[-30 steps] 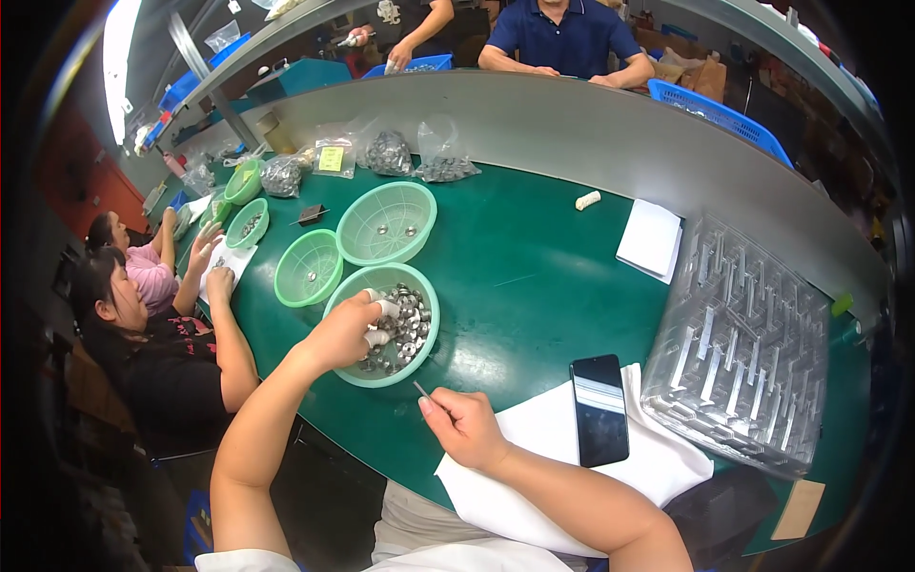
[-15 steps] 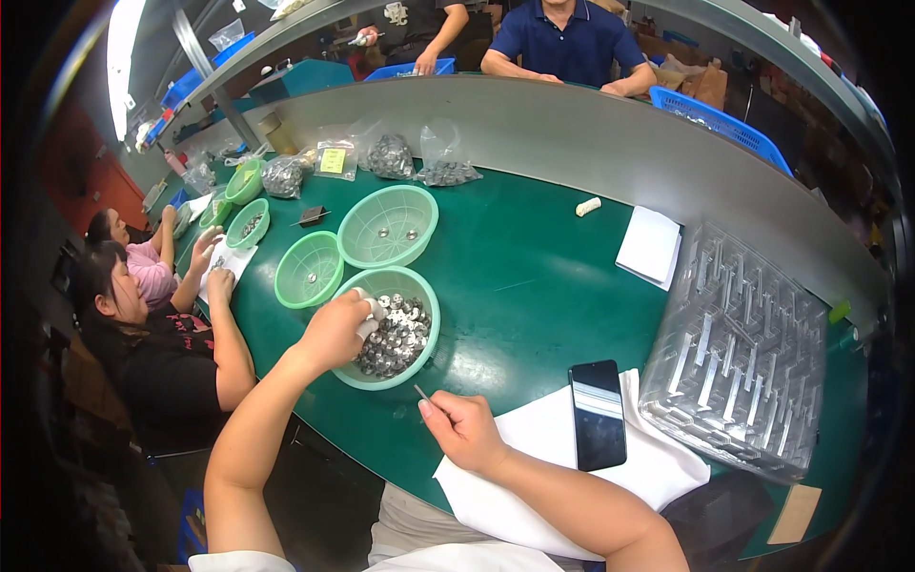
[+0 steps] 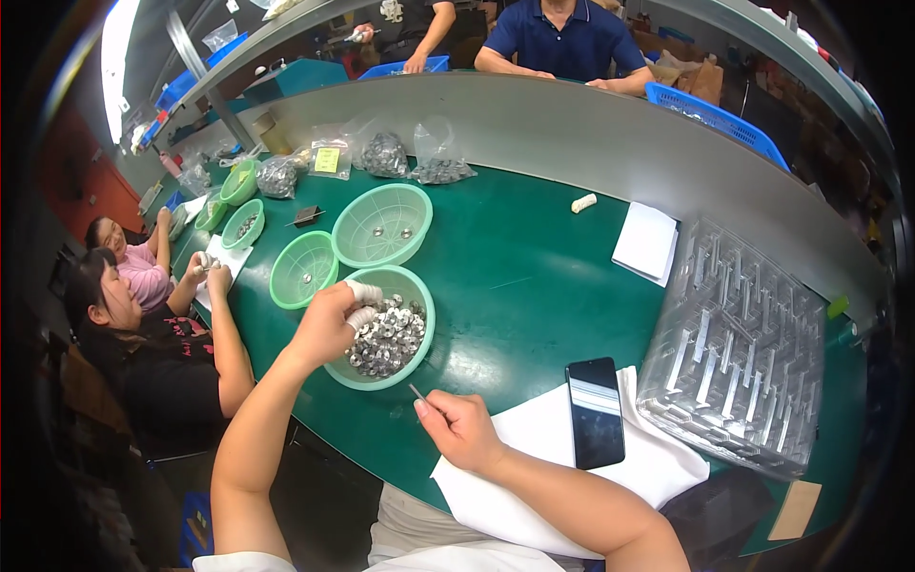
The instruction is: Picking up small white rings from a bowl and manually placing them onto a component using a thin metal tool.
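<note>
My left hand (image 3: 327, 322), with white wraps on its fingers, hangs over the left rim of a pale green basket (image 3: 430, 329) full of small round metal parts (image 3: 389, 341). Its fingers are curled together, and whatever they may hold is hidden. Just in front of that basket, my right hand (image 3: 464, 431) is closed around a thin metal rod (image 3: 416, 392), whose tip sticks out past the thumb toward the basket. Two more green baskets stand behind: a larger one (image 3: 381, 214) with two metal parts in it, and a smaller one (image 3: 303, 267) with one.
A phone (image 3: 596, 415) lies on a white cloth (image 3: 515, 467) at my right. Beyond it are stacked clear plastic trays (image 3: 729, 353) and white paper (image 3: 645, 243). Bags of metal parts (image 3: 384, 155) line the partition. Co-workers sit along the left, one nearby in black (image 3: 157, 367).
My left hand has shifted slightly left and up, toward the basket's rim, uncovering more of the parts. My right hand keeps its hold on the rod. The neighbour's hands have come together.
</note>
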A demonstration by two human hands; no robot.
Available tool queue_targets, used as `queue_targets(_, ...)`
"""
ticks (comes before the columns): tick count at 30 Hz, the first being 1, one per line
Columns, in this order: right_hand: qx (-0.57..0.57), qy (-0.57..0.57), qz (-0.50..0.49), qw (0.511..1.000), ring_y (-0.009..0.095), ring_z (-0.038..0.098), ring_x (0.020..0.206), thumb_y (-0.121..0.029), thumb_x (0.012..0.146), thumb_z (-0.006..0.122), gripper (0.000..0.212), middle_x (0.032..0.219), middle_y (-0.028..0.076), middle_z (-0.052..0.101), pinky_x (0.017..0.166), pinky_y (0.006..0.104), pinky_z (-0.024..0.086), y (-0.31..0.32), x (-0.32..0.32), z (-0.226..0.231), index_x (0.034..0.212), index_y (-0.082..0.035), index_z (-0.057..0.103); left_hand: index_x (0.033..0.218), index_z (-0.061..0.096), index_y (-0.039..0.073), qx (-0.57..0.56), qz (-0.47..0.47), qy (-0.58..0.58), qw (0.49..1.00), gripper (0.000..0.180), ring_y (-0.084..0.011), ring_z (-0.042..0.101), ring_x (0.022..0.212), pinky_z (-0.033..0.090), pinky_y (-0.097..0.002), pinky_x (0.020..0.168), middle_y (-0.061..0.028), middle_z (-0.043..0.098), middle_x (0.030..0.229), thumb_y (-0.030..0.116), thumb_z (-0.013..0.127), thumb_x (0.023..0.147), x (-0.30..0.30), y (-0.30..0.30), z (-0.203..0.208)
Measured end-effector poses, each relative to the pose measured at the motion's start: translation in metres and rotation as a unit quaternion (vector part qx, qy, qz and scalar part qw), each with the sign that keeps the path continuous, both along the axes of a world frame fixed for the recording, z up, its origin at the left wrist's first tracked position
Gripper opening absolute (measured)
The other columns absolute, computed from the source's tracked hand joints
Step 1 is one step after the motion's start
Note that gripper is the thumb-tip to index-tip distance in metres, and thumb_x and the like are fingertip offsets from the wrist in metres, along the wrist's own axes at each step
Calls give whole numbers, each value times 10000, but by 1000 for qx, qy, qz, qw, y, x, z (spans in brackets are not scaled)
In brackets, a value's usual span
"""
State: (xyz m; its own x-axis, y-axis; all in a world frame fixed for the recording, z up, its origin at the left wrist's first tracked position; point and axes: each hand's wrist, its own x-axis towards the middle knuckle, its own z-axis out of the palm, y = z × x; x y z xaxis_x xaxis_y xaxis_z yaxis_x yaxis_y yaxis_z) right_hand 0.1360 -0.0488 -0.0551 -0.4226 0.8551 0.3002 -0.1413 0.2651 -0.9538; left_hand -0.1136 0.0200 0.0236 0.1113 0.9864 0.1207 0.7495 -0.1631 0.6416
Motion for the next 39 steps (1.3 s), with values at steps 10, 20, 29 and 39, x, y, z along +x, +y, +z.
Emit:
queue_targets(10,2,-4,6,1000,112,386,491,-151,1025,605,349,543,65,453,459,318,339,0,-1,2,719,-7,521,1214,675,60,-37,-148,145,978,403,-369,626,1031,505,-434,917,-179,661,1151,84,794,830,7,7,-22)
queue_targets(20,-7,-8,2,1000,111,394,489,-159,1031,596,365,548,59,472,461,317,343,4,2,4,710,-9,510,1104,742,10,22,-46,105,993,203,-230,685,796,546,-326,746,-145,723,875,11,698,906,13,-3,17)
queue_targets(29,19,-40,12,999,132,453,510,-238,1063,557,350,576,43,500,494,313,368,33,39,76,785,-27,522,1250,679,8,-87,-18,-473,877,265,-67,575,753,477,-218,681,-76,735,1009,55,541,1029,98,-9,4)
queue_targets(39,35,-144,-17,989,180,483,516,-247,1068,534,319,599,87,528,509,332,395,63,62,73,875,-5,610,1319,609,-39,-102,-70,-565,816,335,-242,706,1058,573,-366,924,-228,700,1209,131,518,1045,118,-7,-23)
